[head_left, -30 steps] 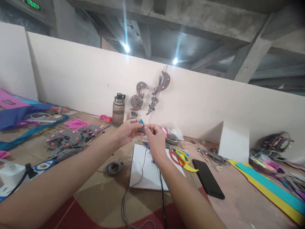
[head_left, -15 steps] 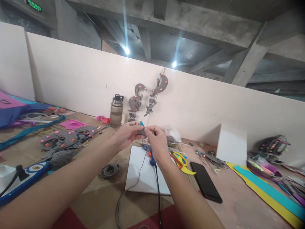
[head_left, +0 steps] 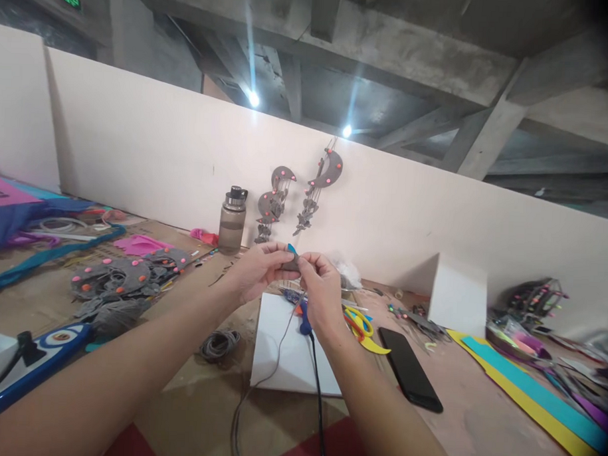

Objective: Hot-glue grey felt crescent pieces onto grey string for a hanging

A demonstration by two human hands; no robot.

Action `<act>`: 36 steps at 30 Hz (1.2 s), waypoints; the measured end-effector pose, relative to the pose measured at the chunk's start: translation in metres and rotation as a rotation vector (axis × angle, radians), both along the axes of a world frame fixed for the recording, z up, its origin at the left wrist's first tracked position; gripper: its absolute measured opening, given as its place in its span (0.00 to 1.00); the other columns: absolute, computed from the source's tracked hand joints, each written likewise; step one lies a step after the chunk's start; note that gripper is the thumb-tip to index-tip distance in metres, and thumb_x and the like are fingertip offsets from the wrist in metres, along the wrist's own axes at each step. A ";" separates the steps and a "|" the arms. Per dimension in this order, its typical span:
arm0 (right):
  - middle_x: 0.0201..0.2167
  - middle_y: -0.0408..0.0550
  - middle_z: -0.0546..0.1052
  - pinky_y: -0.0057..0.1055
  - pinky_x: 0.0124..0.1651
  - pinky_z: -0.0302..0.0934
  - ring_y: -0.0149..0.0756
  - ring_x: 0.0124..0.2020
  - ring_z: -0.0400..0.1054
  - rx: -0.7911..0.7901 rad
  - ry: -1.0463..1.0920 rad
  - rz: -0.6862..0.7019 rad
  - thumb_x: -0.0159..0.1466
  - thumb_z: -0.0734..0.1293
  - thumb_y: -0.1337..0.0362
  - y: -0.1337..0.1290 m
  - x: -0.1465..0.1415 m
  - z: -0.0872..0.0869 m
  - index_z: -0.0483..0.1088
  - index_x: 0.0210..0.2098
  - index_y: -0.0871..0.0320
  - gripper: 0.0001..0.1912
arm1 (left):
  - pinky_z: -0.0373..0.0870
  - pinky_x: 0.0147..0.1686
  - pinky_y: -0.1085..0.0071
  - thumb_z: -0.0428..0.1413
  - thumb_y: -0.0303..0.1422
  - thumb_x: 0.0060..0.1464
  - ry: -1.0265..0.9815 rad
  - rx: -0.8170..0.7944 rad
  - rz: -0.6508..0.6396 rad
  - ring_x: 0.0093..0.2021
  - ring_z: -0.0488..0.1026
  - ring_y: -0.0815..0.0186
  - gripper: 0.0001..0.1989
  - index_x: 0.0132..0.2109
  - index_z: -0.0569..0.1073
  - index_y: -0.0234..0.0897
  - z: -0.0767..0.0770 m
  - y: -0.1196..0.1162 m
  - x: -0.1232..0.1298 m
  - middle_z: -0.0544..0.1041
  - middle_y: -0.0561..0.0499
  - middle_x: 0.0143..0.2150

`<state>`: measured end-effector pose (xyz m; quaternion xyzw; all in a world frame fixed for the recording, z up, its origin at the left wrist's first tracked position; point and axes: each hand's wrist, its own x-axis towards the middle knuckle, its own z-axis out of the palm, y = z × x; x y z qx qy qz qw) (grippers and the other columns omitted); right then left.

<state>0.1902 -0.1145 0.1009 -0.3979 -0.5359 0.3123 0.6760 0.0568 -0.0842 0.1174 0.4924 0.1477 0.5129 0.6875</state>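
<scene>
A small grey piece point(head_left: 291, 263) with a blue tip is pinched between both hands above the white board. My left hand point(head_left: 262, 270) has its thumb and fingers closed on its left side. On the right side, my right hand point(head_left: 322, 282) pinches the same piece. Below the hands lie a white board point(head_left: 289, 360) and a blue tool with a black cord point(head_left: 305, 319). A thin grey cord point(head_left: 278, 350) runs down across the board. Yellow-handled scissors point(head_left: 359, 323) rest just right of my right wrist.
A bottle point(head_left: 232, 222) stands by the partition, where grey crescent ornaments point(head_left: 327, 170) hang. Left are grey felt pieces point(head_left: 115, 278) and a blue power strip point(head_left: 55, 355). A black phone point(head_left: 409, 369) and yellow and cyan sheets point(head_left: 532, 395) lie right.
Both hands, still holding the grey piece, have shifted slightly to the right in view. The camera view has turned and tilted a little.
</scene>
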 end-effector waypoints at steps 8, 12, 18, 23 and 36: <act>0.20 0.35 0.63 0.27 0.25 0.46 0.25 0.21 0.49 -0.011 0.047 0.012 0.53 0.71 0.56 0.001 -0.003 -0.002 0.70 0.30 0.57 0.12 | 0.74 0.35 0.69 0.70 0.30 0.40 -0.007 0.031 0.055 0.31 0.73 0.69 0.12 0.29 0.75 0.30 -0.005 0.000 0.004 0.74 0.51 0.29; 0.20 0.35 0.64 0.27 0.24 0.44 0.24 0.20 0.49 -0.046 0.110 0.047 0.52 0.72 0.55 0.001 -0.001 0.001 0.70 0.30 0.57 0.13 | 0.75 0.37 0.69 0.70 0.33 0.42 0.025 0.044 0.038 0.33 0.74 0.68 0.13 0.32 0.77 0.30 -0.006 0.003 0.003 0.76 0.50 0.32; 0.21 0.35 0.64 0.26 0.26 0.47 0.25 0.22 0.50 -0.015 0.114 -0.008 0.52 0.71 0.57 -0.001 -0.003 0.001 0.70 0.28 0.57 0.11 | 0.76 0.35 0.67 0.71 0.37 0.42 0.070 0.070 0.095 0.32 0.74 0.68 0.16 0.34 0.76 0.33 -0.009 0.004 0.004 0.76 0.51 0.34; 0.21 0.36 0.65 0.27 0.27 0.49 0.25 0.22 0.51 -0.027 0.129 -0.029 0.52 0.72 0.57 0.000 -0.007 -0.003 0.71 0.29 0.58 0.11 | 0.73 0.29 0.71 0.70 0.38 0.43 0.076 0.095 0.230 0.28 0.72 0.70 0.17 0.33 0.72 0.34 -0.013 0.002 0.008 0.74 0.53 0.30; 0.21 0.37 0.64 0.28 0.27 0.51 0.27 0.24 0.53 0.028 0.114 -0.112 0.54 0.71 0.55 0.002 -0.004 -0.003 0.72 0.30 0.58 0.12 | 0.72 0.44 0.69 0.69 0.28 0.41 0.276 0.472 0.463 0.45 0.76 0.61 0.19 0.42 0.76 0.36 -0.022 0.003 0.012 0.79 0.46 0.43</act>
